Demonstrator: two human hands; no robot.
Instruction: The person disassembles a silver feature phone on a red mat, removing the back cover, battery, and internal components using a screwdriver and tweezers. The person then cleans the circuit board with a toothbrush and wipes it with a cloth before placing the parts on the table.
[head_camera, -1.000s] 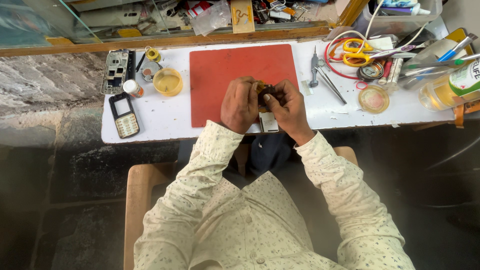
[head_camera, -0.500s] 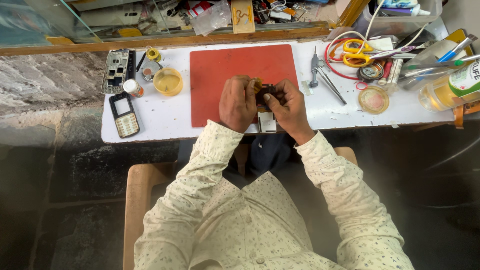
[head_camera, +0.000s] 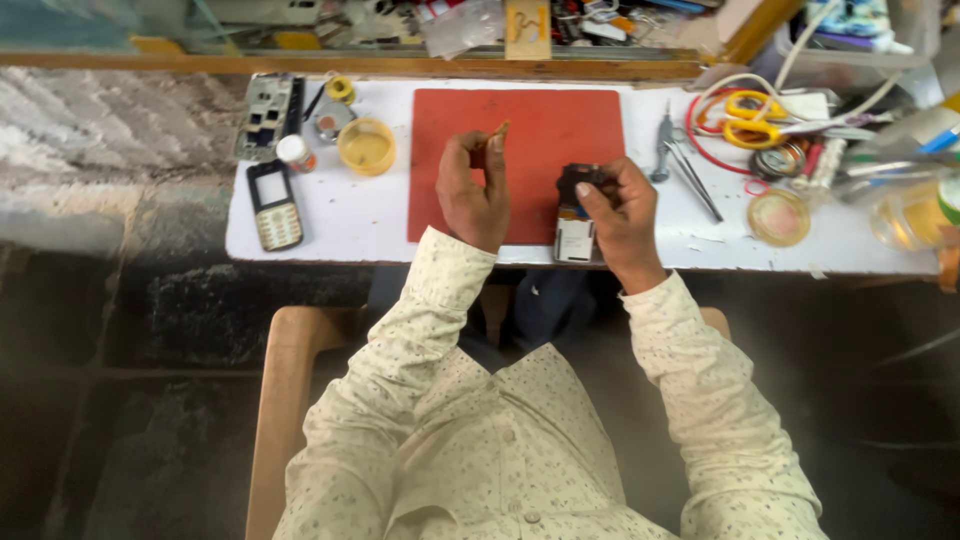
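Note:
My left hand (head_camera: 470, 190) is raised over the red mat (head_camera: 530, 125), its fingertips pinching a small thin yellowish piece (head_camera: 499, 130). My right hand (head_camera: 618, 215) grips a small dark device (head_camera: 580, 182) at the mat's right front corner. Just below that device lies a small white and grey part (head_camera: 574, 240), close to the table's front edge. The two hands are apart, roughly a hand's width between them.
On the white table (head_camera: 330, 225): a phone with keypad (head_camera: 273, 205), a circuit frame (head_camera: 264, 115), a yellow round dish (head_camera: 366, 147), a small bottle (head_camera: 293, 152) at left. Tweezers (head_camera: 690, 170), yellow scissors (head_camera: 755, 118), red cable, a round lid (head_camera: 779, 217) at right. A cluttered shelf runs behind.
The hands were together over the dark device at the mat's front. Now they have separated: the left hand moved left and up with a small yellowish piece, the right keeps the device.

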